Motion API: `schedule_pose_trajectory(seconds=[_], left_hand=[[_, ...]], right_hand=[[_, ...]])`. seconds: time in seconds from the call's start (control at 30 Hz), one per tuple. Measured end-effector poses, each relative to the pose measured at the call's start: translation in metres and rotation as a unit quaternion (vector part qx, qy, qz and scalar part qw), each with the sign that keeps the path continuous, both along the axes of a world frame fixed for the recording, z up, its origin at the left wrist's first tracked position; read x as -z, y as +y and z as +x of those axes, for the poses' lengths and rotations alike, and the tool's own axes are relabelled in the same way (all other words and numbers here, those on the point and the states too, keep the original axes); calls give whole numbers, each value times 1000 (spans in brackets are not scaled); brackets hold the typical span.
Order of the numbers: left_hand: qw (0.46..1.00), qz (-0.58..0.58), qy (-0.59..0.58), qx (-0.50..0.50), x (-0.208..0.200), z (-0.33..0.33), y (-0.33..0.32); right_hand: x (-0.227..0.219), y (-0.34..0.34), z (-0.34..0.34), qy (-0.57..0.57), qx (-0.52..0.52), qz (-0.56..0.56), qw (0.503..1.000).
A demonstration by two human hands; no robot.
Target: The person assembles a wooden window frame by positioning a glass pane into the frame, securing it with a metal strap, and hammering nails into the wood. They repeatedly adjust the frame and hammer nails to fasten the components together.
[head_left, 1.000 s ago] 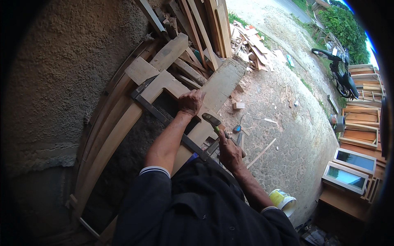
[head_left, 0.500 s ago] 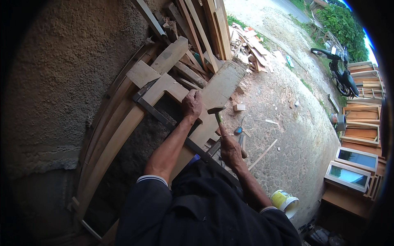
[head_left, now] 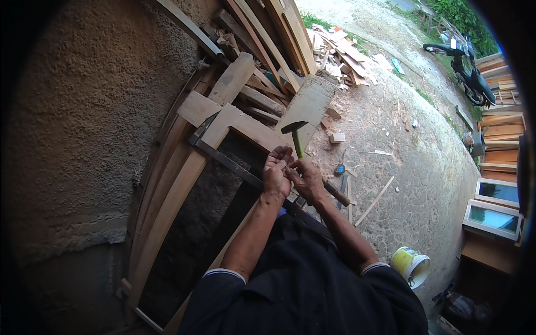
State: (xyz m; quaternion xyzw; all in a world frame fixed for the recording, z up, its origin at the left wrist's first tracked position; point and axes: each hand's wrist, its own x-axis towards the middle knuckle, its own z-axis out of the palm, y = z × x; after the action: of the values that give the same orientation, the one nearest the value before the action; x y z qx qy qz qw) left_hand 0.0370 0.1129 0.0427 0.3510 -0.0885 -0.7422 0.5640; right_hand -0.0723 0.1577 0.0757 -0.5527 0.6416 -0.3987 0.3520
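Note:
My left hand [head_left: 276,172] is turned palm up with its fingers curled, above the near side of a wooden frame [head_left: 248,127]. Something small seems to be at its fingertips, too small to name. My right hand [head_left: 308,180] meets it there, its fingertips pinched together against the left ones. A hammer [head_left: 299,146] is also held in my right hand, head pointing away and wooden handle sticking out to the right. Across the frame lies a dark metal bar clamp [head_left: 231,164]. Beyond my hands, a thick wooden board [head_left: 307,103] supports the frame's end.
A rough wall [head_left: 106,111] rises on the left, with planks [head_left: 273,39] leaning at the back. Wood scraps [head_left: 346,53], a small block [head_left: 337,138] and a blue tape measure [head_left: 339,169] lie on the ground. At right are a bucket [head_left: 410,263] and a motorcycle [head_left: 469,78].
My left hand has come off the frame, turned palm up and met my right hand. The right hand has moved slightly left, still with the hammer. The view has shifted a little.

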Motion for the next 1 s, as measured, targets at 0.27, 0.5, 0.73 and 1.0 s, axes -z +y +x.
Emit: schedule_pose_trajectory(seconds=[0.27, 0.5, 0.73, 1.0], left_hand=[[996, -31, -33, 76, 8, 16, 17], [920, -165, -347, 79, 14, 16, 21], [566, -421, -708, 28, -9, 26, 20], [666, -349, -656, 71, 0, 14, 11]], right_hand=[[10, 0, -6, -82, 43, 90, 992], [24, 0, -11, -45, 32, 73, 996], [20, -8, -23, 90, -5, -33, 995], [6, -15, -20, 61, -32, -3, 998]])
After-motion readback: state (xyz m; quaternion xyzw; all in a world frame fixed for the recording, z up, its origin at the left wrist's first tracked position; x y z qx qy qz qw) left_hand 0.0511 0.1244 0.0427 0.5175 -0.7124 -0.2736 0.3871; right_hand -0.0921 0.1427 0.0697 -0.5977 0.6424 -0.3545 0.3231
